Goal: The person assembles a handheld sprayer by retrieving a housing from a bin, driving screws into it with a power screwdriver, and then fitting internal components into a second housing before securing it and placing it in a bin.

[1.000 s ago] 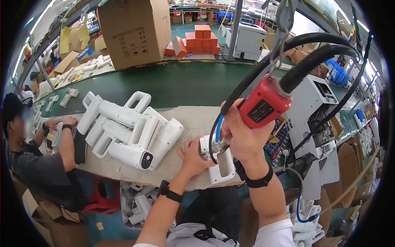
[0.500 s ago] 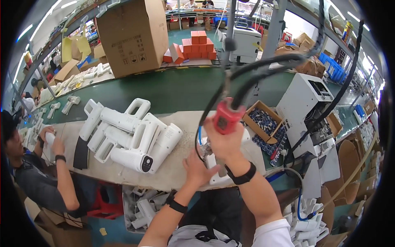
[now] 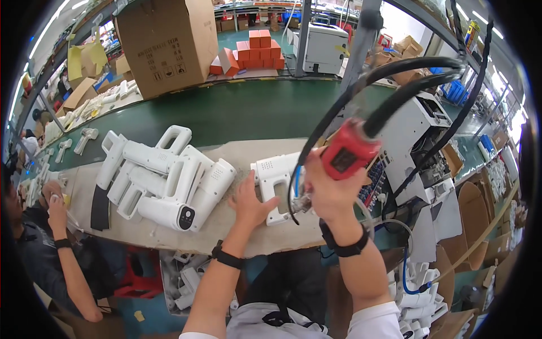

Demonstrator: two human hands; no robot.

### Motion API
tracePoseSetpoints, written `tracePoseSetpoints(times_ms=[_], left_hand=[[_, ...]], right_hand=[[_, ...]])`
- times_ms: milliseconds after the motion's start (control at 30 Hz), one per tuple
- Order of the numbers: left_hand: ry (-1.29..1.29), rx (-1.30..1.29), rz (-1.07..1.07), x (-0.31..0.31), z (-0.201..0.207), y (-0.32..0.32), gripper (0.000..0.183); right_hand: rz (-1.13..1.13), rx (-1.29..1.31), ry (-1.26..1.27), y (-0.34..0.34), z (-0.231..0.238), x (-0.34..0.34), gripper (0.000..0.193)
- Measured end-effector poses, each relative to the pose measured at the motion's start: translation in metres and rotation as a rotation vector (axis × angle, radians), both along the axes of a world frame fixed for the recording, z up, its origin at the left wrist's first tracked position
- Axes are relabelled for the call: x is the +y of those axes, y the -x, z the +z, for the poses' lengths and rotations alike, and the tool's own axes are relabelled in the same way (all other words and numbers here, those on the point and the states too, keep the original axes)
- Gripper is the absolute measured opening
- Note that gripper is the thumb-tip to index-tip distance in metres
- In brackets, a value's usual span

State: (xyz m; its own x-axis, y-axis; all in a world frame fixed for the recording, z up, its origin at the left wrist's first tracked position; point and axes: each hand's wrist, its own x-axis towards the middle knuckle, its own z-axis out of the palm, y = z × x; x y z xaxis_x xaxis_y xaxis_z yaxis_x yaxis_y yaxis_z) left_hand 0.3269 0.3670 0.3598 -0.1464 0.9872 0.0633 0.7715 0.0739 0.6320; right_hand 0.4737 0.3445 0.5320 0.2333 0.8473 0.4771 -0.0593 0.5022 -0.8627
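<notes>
My right hand (image 3: 335, 195) is wrapped round a red power screwdriver (image 3: 351, 148) hanging from black cables. Its lower end is beside a white handled plastic housing (image 3: 275, 169) on the bench, partly hidden by my hand and a thin cable. Close against the left side of that housing is my left hand (image 3: 250, 204), its thumb and fingers spread and nothing gripped in them. Further left lies a pile of similar white handled devices (image 3: 161, 172), one showing a dark oval panel at its end.
A large cardboard box (image 3: 164, 53) and orange boxes (image 3: 254, 53) stand beyond the green belt (image 3: 237, 113). At right is a grey-white machine (image 3: 403, 144). A co-worker (image 3: 53, 243) sits at left. A bin of white parts (image 3: 183, 282) is below the bench edge.
My right hand has moved right with the screwdriver, which is now tilted. My left hand has shifted left and its fingers have spread. More of the white housing shows.
</notes>
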Motion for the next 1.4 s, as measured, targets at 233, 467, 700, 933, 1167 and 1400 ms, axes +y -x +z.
tracePoseSetpoints(times_ms=[233, 467, 700, 933, 1167, 1400], left_hand=[[-0.063, -0.119, -0.101, 0.010, -0.022, 0.008, 0.099], [0.026, -0.127, -0.095, 0.016, -0.017, 0.009, 0.099], [-0.001, -0.017, -0.063, 0.001, -0.013, 0.007, 0.090], [-0.103, 0.077, -0.013, 0.014, -0.058, 0.007, 0.068], [-0.109, 0.073, -0.062, 0.006, -0.030, 0.000, 0.069], [-0.027, -0.729, -0.052, -0.043, 0.024, 0.023, 0.086]], right_hand=[[0.005, -0.180, 0.008, 0.012, -0.018, 0.005, 0.012], [0.108, 0.042, -0.098, 0.023, 0.047, -0.032, 0.006], [0.200, -0.046, -0.046, 0.045, 0.026, -0.023, 0.014], [0.223, -0.042, 0.140, 0.064, -0.001, -0.013, 0.012], [0.179, -0.064, 0.085, 0.057, -0.006, -0.011, 0.013], [0.039, -0.049, 0.043, 0.008, 0.061, -0.007, 0.022]])
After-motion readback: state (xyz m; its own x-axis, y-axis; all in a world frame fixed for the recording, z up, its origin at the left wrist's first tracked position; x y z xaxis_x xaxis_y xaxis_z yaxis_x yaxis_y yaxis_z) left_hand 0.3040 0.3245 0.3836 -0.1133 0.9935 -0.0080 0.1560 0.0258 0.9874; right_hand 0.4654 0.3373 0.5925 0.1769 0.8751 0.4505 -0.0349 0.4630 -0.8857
